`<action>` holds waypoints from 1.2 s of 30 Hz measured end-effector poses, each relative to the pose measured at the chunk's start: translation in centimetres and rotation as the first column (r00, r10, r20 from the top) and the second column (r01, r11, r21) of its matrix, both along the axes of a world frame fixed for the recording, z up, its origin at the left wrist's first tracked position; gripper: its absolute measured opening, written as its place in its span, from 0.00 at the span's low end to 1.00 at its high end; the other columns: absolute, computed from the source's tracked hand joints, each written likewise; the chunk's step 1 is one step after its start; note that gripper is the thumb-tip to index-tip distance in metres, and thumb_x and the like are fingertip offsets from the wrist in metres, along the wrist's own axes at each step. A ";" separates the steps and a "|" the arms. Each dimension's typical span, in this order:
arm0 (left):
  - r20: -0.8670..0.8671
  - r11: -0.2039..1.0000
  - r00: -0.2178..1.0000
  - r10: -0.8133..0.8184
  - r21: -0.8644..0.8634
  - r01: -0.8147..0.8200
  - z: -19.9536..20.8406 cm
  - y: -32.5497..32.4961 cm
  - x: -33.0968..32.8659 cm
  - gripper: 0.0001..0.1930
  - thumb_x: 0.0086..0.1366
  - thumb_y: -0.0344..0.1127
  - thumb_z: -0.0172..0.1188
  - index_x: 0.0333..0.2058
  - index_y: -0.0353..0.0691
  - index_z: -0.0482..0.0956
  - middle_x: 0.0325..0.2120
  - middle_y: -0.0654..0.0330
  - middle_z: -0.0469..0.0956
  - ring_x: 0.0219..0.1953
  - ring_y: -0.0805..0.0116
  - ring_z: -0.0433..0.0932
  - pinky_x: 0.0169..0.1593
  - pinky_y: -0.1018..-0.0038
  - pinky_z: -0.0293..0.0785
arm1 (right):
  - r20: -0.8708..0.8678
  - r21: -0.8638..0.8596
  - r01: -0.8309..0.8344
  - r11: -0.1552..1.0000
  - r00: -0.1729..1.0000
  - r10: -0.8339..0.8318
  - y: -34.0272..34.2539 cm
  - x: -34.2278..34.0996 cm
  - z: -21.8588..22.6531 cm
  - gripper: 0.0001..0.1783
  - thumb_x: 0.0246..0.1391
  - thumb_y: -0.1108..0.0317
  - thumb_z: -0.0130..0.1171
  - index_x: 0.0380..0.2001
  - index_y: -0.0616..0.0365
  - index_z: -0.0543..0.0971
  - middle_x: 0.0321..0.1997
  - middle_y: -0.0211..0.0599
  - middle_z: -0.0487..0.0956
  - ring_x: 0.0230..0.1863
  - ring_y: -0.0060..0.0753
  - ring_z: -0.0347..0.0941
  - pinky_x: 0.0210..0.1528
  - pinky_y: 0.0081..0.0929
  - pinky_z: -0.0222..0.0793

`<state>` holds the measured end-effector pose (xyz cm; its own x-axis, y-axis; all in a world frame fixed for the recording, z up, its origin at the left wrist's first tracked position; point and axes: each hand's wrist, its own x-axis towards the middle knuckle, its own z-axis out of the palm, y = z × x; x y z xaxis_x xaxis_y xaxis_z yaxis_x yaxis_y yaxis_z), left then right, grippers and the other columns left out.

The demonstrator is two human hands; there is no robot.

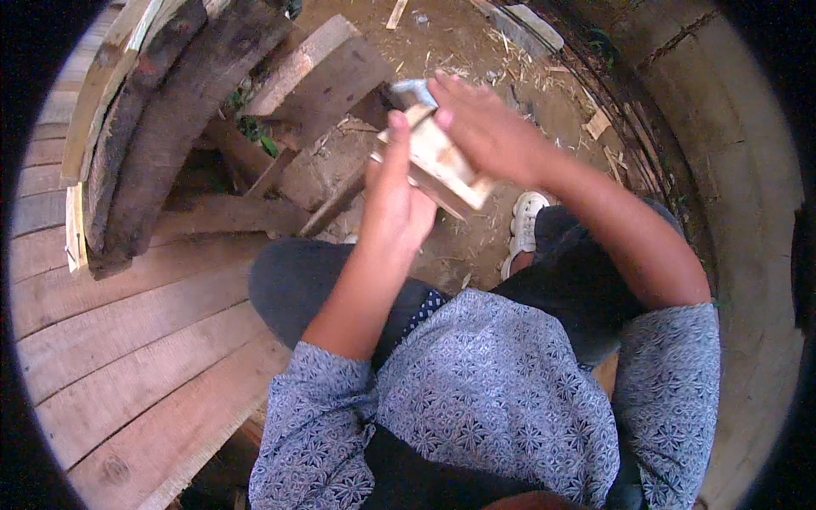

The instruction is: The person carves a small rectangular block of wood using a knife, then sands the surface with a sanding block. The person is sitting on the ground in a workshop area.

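My left hand (pixel 398 191) grips a small pale wooden piece (pixel 442 153) from below and the left side, its thumb up along the near edge. The wooden piece looks like a short block with flat faces and a ledge, tilted over the ground between my knees. My right hand (pixel 489 127) lies over its upper right side, fingers bent and smeared by motion. At the far end, beneath the right fingers, shows a bluish-grey piece (pixel 414 92); its kind is too blurred to tell. The right palm hides part of the wood.
A plank bench (pixel 153 340) runs along my left. Heavy dark timbers (pixel 170 127) and a cut wooden block (pixel 319 68) stand at the far left. Wood shavings and scraps (pixel 597 123) litter the dirt floor (pixel 476 51). A wall (pixel 748 255) rises on the right.
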<state>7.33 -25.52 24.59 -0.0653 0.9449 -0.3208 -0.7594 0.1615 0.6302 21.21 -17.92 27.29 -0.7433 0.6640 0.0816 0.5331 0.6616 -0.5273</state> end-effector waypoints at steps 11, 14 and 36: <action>-0.011 0.995 1.000 -0.005 0.103 0.006 0.2 -0.1 -0.5 0.32 0.70 0.58 0.49 0.62 0.41 0.63 0.63 0.54 0.66 0.65 0.59 0.64 0.68 0.58 0.59 | -0.146 0.087 -0.058 0.995 0.987 0.070 -0.9 -0.8 -1.9 0.44 0.64 0.35 0.34 0.67 0.65 0.60 0.72 0.56 0.57 0.74 0.57 0.49 0.72 0.58 0.41; 0.010 0.996 1.000 -0.029 0.087 0.028 0.5 -0.1 -0.3 0.32 0.69 0.58 0.50 0.63 0.41 0.63 0.63 0.54 0.65 0.66 0.59 0.63 0.68 0.58 0.59 | 0.018 0.093 0.048 0.995 0.999 -0.050 0.1 -0.6 -0.9 0.44 0.64 0.35 0.33 0.67 0.63 0.60 0.72 0.55 0.57 0.74 0.60 0.48 0.73 0.59 0.38; 0.014 0.999 1.000 0.008 0.053 -0.009 1.5 -0.4 -0.3 0.27 0.70 0.51 0.55 0.58 0.36 0.67 0.55 0.54 0.72 0.58 0.62 0.72 0.60 0.61 0.70 | 0.012 0.261 0.158 0.952 0.986 -0.167 0.6 -0.2 -0.7 0.40 0.63 0.35 0.35 0.67 0.51 0.65 0.74 0.44 0.56 0.75 0.61 0.45 0.72 0.64 0.32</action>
<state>7.04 -25.88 26.12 -0.0693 0.9601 -0.2709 -0.7694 0.1214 0.6271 20.99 -17.36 26.62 -0.6326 0.7353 0.2433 0.6590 0.6761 -0.3296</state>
